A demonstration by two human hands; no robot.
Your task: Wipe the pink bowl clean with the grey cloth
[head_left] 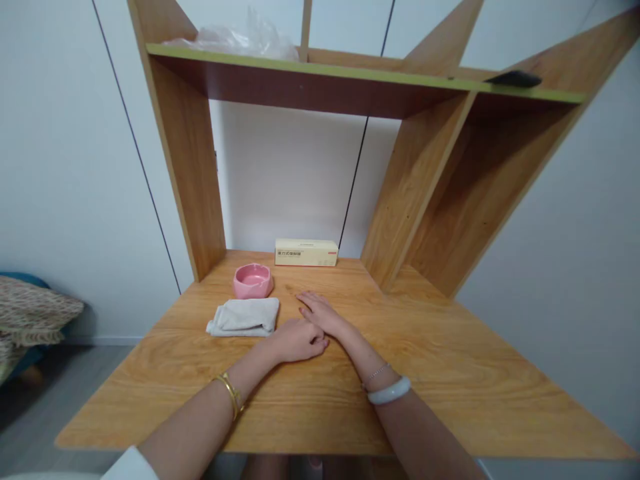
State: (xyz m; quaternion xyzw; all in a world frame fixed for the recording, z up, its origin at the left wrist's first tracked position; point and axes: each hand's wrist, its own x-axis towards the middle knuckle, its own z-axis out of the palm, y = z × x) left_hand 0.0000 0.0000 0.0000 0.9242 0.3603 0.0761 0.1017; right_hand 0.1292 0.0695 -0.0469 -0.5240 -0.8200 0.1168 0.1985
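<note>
My left hand [299,340] rests on the wooden desk with its fingers curled into a loose fist, and nothing shows in it. Touching it from behind, my right hand [320,313] lies flat with its fingers stretched out over the desktop. Just left of my hands is a folded light grey cloth [245,316]. A pink faceted bowl [253,281] stands behind the cloth, and its visible inside holds nothing. Farther back, near the wall, lies a long cream cling film box [306,253] with printed lettering.
Wooden uprights [193,173] flank the desktop [425,373] and carry a green-edged shelf [350,72] above it. On the shelf are a clear plastic bag [245,41] and a dark flat object [515,79]. A fringed blanket [35,313] lies over blue furniture at far left.
</note>
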